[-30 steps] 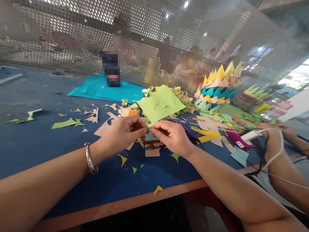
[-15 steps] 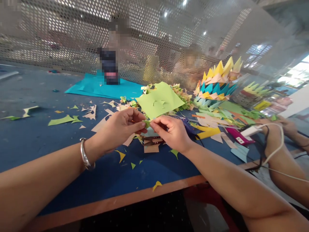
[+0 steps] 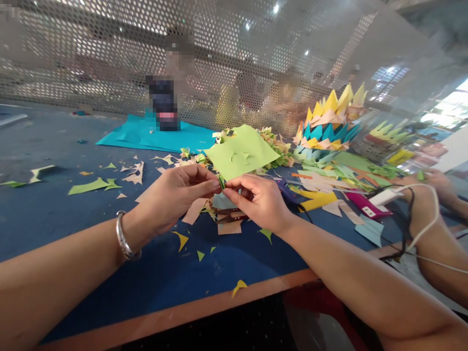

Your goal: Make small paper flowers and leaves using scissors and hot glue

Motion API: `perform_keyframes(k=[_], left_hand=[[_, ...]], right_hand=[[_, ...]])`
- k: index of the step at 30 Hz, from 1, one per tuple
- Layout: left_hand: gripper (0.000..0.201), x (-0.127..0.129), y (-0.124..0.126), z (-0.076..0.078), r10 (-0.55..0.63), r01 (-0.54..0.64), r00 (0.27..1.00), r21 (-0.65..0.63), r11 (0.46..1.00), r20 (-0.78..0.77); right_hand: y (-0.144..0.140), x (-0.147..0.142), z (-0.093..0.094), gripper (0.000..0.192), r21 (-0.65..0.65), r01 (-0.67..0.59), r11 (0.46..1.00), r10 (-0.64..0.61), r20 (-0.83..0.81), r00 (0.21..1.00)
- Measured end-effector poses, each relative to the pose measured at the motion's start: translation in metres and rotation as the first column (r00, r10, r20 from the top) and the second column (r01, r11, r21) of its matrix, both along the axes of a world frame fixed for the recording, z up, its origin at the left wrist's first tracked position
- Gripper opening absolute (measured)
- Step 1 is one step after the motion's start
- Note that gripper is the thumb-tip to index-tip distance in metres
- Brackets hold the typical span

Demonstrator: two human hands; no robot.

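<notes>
A small green paper piece (image 3: 221, 182) sits pinched between our left hand (image 3: 175, 197) and right hand (image 3: 258, 200) above the worktop (image 3: 73, 224), now turned edge-on since a second ago, suggesting folding continues, scraps at six o'clock.

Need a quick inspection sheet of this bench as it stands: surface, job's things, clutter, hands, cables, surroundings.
Surface: blue table with a wooden front edge.
Job's things: small green paper piece, pinched between both hands.
Clutter: paper scraps, light green sheet, teal sheet, spiky paper model.
Hands: left hand and right hand meet on the piece.
Cables: white cable over a co-worker's arm.
Surroundings: perforated mesh screen, people behind it.
</notes>
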State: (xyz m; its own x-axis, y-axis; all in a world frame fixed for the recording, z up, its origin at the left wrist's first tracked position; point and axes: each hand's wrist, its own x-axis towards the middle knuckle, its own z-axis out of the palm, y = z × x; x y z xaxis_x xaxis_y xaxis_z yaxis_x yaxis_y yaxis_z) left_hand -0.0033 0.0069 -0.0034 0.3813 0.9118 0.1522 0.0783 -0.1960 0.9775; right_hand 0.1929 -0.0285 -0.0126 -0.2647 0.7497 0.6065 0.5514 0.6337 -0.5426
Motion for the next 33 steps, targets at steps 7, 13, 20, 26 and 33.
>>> perform_keyframes(k=[7, 13, 20, 26, 33], left_hand=[[0.019, 0.0030, -0.0005, 0.0024, 0.000, 0.004, 0.998, -0.053, 0.999, 0.064], [0.015, 0.0025, -0.0002, 0.0022, -0.006, 0.012, 0.996, -0.073, 0.997, 0.087], [0.013, 0.0009, 0.0020, 0.0000, -0.016, 0.021, 0.996, -0.049, 0.999, 0.092], [0.013, 0.0004, 0.0030, -0.0015, -0.021, 0.025, 0.996, -0.044, 0.999, 0.086], [0.013, 0.0013, 0.0020, -0.0018, -0.025, 0.026, 0.996, -0.014, 1.000, 0.090]], right_hand=[[0.0035, 0.0012, -0.0005, 0.016, -0.010, -0.020, 1.000, 0.020, -0.017, 1.000], [0.0054, 0.0022, -0.0019, 0.018, -0.017, -0.035, 0.999, 0.034, -0.047, 0.998], [0.0050, 0.0016, -0.0024, 0.016, -0.025, -0.020, 0.999, 0.019, -0.059, 0.998], [0.0046, 0.0016, -0.0027, 0.016, -0.025, -0.003, 1.000, 0.002, -0.052, 0.999], [0.0040, 0.0020, -0.0013, 0.015, -0.032, -0.005, 0.999, 0.003, -0.053, 0.999]])
